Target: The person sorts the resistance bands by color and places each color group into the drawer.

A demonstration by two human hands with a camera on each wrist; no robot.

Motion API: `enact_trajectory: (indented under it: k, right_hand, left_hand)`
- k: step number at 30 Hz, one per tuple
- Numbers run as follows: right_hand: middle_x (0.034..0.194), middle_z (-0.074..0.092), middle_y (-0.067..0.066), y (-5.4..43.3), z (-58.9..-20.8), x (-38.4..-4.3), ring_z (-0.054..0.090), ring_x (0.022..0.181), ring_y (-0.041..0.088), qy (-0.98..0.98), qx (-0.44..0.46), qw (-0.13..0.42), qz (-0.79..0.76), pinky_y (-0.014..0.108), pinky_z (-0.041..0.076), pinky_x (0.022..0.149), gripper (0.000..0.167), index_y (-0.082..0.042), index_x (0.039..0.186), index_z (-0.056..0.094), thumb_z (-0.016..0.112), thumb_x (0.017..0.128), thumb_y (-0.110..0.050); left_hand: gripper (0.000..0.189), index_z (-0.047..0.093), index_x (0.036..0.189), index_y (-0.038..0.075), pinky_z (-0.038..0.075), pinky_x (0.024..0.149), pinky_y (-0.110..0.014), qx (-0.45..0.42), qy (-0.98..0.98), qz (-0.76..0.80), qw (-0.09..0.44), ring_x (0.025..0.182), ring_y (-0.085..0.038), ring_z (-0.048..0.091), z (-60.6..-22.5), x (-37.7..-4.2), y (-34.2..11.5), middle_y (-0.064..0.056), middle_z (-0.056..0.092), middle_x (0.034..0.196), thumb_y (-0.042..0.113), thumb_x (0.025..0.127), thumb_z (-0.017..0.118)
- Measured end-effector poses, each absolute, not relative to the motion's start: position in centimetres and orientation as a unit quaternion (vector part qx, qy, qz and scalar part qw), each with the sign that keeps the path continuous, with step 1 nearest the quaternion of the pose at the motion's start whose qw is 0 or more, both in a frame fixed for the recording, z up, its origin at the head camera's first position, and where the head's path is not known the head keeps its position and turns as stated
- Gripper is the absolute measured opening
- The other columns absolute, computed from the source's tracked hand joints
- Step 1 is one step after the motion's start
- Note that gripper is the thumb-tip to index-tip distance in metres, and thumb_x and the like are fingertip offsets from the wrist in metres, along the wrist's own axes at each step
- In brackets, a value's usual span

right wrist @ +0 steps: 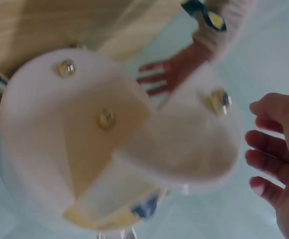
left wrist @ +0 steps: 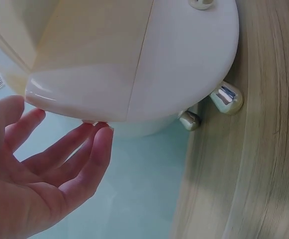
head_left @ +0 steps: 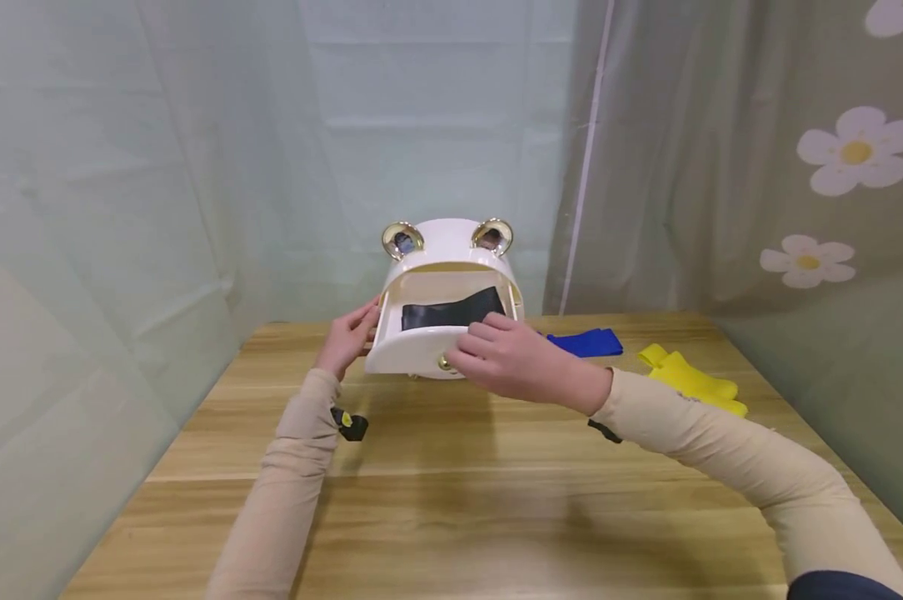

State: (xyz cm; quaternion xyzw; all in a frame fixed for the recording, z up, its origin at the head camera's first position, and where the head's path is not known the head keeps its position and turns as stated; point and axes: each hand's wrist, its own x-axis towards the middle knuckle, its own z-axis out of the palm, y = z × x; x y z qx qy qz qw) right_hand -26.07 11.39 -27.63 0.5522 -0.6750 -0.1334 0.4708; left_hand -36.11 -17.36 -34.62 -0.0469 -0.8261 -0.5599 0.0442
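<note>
A white rounded box [head_left: 451, 242] with two gold-rimmed frog-like eyes stands at the back of the table. Its upper drawer [head_left: 406, 354] is pulled out, and a folded black band [head_left: 451, 312] lies inside. My left hand [head_left: 350, 337] rests its fingertips against the box's left side; the left wrist view shows those fingers gently bent. In the head view my right hand [head_left: 507, 358] overlaps the drawer front beside its gold knob [head_left: 444, 362]. The right wrist view shows that hand's loosely bent fingers [right wrist: 266, 152] a small gap away from the drawer knob [right wrist: 221, 101].
To the right of the box lie a folded blue band [head_left: 588, 342] and a folded yellow band [head_left: 693, 379] on the wooden table [head_left: 421, 508]. Small gold feet [left wrist: 227, 98] hold the box up. Pale curtains [head_left: 436, 108] hang close behind and at both sides.
</note>
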Motion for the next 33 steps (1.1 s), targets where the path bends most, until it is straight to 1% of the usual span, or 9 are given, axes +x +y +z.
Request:
enact_trajectory:
  k: [6, 9, 11, 15, 19, 26, 28, 30, 33]
  right_hand:
    - [0.097, 0.067, -0.003, 10.1, -29.7, -26.1, 0.061, 0.088, 0.014, -0.689, 0.544, 0.439, -0.188, 0.027, 0.051, 0.083, 0.025, -0.02, 0.118, 0.059, 0.063, 0.094, -0.016]
    - [0.095, 0.067, -0.002, 9.8, -30.2, -26.1, 0.061, 0.085, 0.014, -0.703, 0.529, 0.441, -0.177, 0.027, 0.053, 0.081, 0.02, -0.018, 0.116, 0.059, 0.059, 0.096, -0.017]
    - [0.092, 0.066, -0.001, 9.7, -30.4, -26.1, 0.061, 0.084, 0.014, -0.707, 0.52, 0.449, -0.167, 0.027, 0.053, 0.079, 0.014, -0.015, 0.111, 0.06, 0.056, 0.098, -0.017]
    - [0.09, 0.064, 0.0, 9.6, -30.5, -26.2, 0.061, 0.084, 0.014, -0.705, 0.513, 0.464, -0.158, 0.028, 0.054, 0.078, 0.011, -0.012, 0.103, 0.061, 0.051, 0.101, -0.014]
    - [0.094, 0.063, 0.001, 9.4, -30.4, -26.3, 0.06, 0.088, 0.016, -0.709, 0.517, 0.454, -0.157, 0.028, 0.053, 0.08, 0.01, -0.012, 0.106, 0.06, 0.053, 0.099, -0.014]
    - [0.096, 0.063, 0.0, 9.1, -30.3, -26.7, 0.06, 0.09, 0.015, -0.705, 0.524, 0.45, -0.162, 0.027, 0.052, 0.08, 0.011, -0.012, 0.107, 0.06, 0.057, 0.097, -0.016]
    - [0.096, 0.063, 0.0, 9.1, -30.3, -26.9, 0.06, 0.091, 0.014, -0.703, 0.523, 0.454, -0.161, 0.027, 0.052, 0.081, 0.011, -0.012, 0.107, 0.061, 0.058, 0.097, -0.015]
    - [0.096, 0.063, 0.001, 9.3, -30.2, -27.1, 0.06, 0.09, 0.015, -0.704, 0.52, 0.457, -0.159, 0.027, 0.052, 0.081, 0.011, -0.012, 0.107, 0.061, 0.059, 0.096, -0.014]
    - [0.095, 0.062, 0.002, 9.5, -29.9, -27.7, 0.06, 0.089, 0.017, -0.711, 0.513, 0.456, -0.152, 0.028, 0.052, 0.08, 0.014, -0.012, 0.107, 0.061, 0.062, 0.093, -0.01]
  left_hand:
    - [0.058, 0.041, 0.147, 0.021, 0.058, 0.085, -0.04, -0.042, -0.82, -0.57, 0.031, 0.094, -0.018, 0.065, -34.4, -36.4, -17.2, -0.023, 0.056, 0.136, 0.054, 0.099, 0.039]
    - [0.061, 0.043, 0.147, 0.018, 0.059, 0.084, -0.036, -0.034, -0.812, -0.583, 0.023, 0.099, -0.022, 0.066, -34.5, -36.5, -17.0, -0.023, 0.056, 0.136, 0.056, 0.099, 0.04]
    - [0.063, 0.042, 0.148, 0.017, 0.058, 0.088, -0.038, -0.029, -0.805, -0.592, 0.018, 0.108, -0.029, 0.064, -34.5, -36.6, -16.8, -0.023, 0.054, 0.138, 0.056, 0.099, 0.04]
    - [0.063, 0.039, 0.149, 0.014, 0.051, 0.099, -0.046, -0.025, -0.792, -0.609, 0.019, 0.131, -0.036, 0.048, -34.2, -36.5, -16.3, -0.018, 0.042, 0.15, 0.054, 0.1, 0.039]
    - [0.06, 0.037, 0.148, 0.01, 0.045, 0.106, -0.052, -0.031, -0.769, -0.637, 0.046, 0.14, -0.032, 0.036, -33.7, -36.5, -15.8, -0.015, 0.034, 0.154, 0.046, 0.101, 0.041]
    - [0.058, 0.021, 0.156, 0.026, 0.03, 0.118, -0.048, -0.067, -0.763, -0.642, 0.037, 0.145, -0.031, 0.03, -33.4, -36.5, -15.5, -0.009, 0.024, 0.161, 0.044, 0.103, 0.038]
    - [0.057, 0.021, 0.155, 0.027, 0.036, 0.114, -0.044, -0.071, -0.758, -0.648, 0.029, 0.144, -0.031, 0.032, -33.4, -36.5, -15.6, -0.007, 0.026, 0.161, 0.044, 0.103, 0.038]
    - [0.057, 0.021, 0.155, 0.028, 0.046, 0.104, -0.038, -0.072, -0.754, -0.653, 0.02, 0.141, -0.033, 0.037, -33.5, -36.5, -15.6, -0.009, 0.028, 0.16, 0.043, 0.103, 0.038]
    - [0.056, 0.025, 0.154, 0.026, 0.053, 0.092, -0.031, -0.071, -0.755, -0.652, 0.022, 0.137, -0.036, 0.043, -33.6, -36.7, -15.8, -0.009, 0.032, 0.158, 0.044, 0.103, 0.04]
